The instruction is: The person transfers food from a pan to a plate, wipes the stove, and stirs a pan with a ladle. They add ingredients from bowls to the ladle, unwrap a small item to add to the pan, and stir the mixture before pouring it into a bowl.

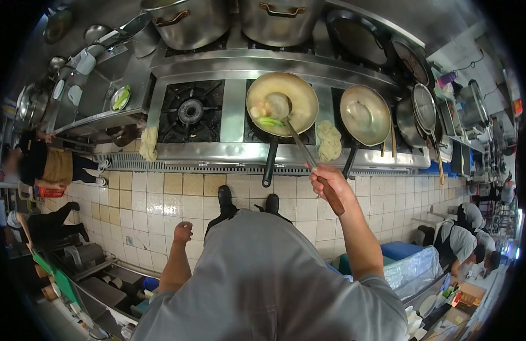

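My right hand [330, 184] is wrapped round the wooden handle of a long ladle [300, 141]. The ladle's round bowl dips into a light-coloured frying pan [304, 91] on the stove, beside green vegetable pieces [269, 121] and some pale pieces. The pan's black handle [271, 162] points towards me, with no hand on it. Low at my left side hangs my left hand [183, 231], its fingers curled and nothing visible in them.
A second pan [365, 116] stands to the right, beyond a folded cloth [329, 141]. Left is an unused burner [190, 111]; large pots [280, 23] stand behind. A small dish with greens [120, 98] sits far left. Other people [52, 165] are at both sides.
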Available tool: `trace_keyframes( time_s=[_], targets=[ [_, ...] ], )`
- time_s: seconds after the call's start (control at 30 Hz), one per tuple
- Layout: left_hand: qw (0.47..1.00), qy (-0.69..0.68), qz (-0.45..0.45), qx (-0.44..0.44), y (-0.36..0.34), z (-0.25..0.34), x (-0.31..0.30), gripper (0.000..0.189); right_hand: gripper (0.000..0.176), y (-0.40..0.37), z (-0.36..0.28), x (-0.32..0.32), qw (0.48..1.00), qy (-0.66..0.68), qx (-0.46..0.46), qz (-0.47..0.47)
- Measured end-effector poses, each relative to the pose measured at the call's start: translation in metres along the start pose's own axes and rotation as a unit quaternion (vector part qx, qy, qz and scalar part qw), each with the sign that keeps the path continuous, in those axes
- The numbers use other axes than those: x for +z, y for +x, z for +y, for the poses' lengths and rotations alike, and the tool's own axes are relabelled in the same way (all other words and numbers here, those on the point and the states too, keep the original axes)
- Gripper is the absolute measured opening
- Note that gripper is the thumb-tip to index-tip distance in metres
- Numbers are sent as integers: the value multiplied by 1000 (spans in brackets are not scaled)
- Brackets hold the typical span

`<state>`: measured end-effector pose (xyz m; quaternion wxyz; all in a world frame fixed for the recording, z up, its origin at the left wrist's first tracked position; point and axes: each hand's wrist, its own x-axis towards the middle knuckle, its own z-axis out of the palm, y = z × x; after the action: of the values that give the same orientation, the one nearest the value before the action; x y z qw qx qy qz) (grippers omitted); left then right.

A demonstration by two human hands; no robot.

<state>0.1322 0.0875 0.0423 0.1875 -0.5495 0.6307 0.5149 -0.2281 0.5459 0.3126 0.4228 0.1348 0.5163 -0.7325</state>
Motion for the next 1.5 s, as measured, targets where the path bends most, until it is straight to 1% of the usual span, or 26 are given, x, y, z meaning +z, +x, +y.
trace_keyframes(
  time_s=[0.13,0.23,0.3,0.43,0.5,0.53,0.6,0.63,0.7,0.73,0.87,0.93,1.07,1.3,1.37,1.4,1.43,1.47,1.5],
  targets=[
    [1000,-9,0,15,3,10,2,38,29,4,0,1,1000,11,0,-3],
    [1000,-9,3,19,5,14,3,37,30,4,-2,2,1000,-6,-7,7],
    [1000,-8,3,19,4,15,4,37,30,12,2,-7,997,79,-3,-28],
    [1000,-11,7,17,3,9,2,35,31,16,8,-13,992,122,0,-36],
    [1000,-10,5,10,4,2,0,35,34,19,14,-15,987,158,2,-29],
    [1000,-15,0,5,3,-1,-1,35,34,20,17,-15,987,158,2,-29],
    [1000,-19,-5,-1,1,-3,-2,34,33,21,20,-12,979,201,-1,-42],
    [1000,-8,-13,-14,-1,-2,-2,30,33,20,21,-8,979,201,-2,-42],
    [999,4,-22,-25,-3,-1,-1,27,29,16,21,7,996,74,-41,33],
    [1000,4,-12,-14,-3,0,0,28,31,12,19,11,997,51,-44,31],
    [1000,6,-5,-2,-4,14,3,28,29,17,23,9,993,97,-59,40],
    [1000,9,-9,5,2,18,3,28,26,20,24,3,979,201,-33,-10],
    [1000,14,-10,14,10,31,5,29,29,14,25,9,986,166,-32,13],
    [999,25,-30,26,26,35,4,32,29,4,22,22,988,126,-68,64],
    [999,30,-32,28,26,39,5,34,20,9,29,11,985,155,-71,35],
    [998,32,-33,29,26,41,5,34,20,11,31,6,984,157,-72,36],
    [998,35,-33,29,26,42,6,35,22,12,31,0,966,255,-46,-21],
    [998,37,-33,30,25,43,6,35,23,13,30,-5,934,349,-20,-78],
    [998,38,-33,31,25,46,7,35,23,13,29,-8,934,349,-21,-78]
  ],
)
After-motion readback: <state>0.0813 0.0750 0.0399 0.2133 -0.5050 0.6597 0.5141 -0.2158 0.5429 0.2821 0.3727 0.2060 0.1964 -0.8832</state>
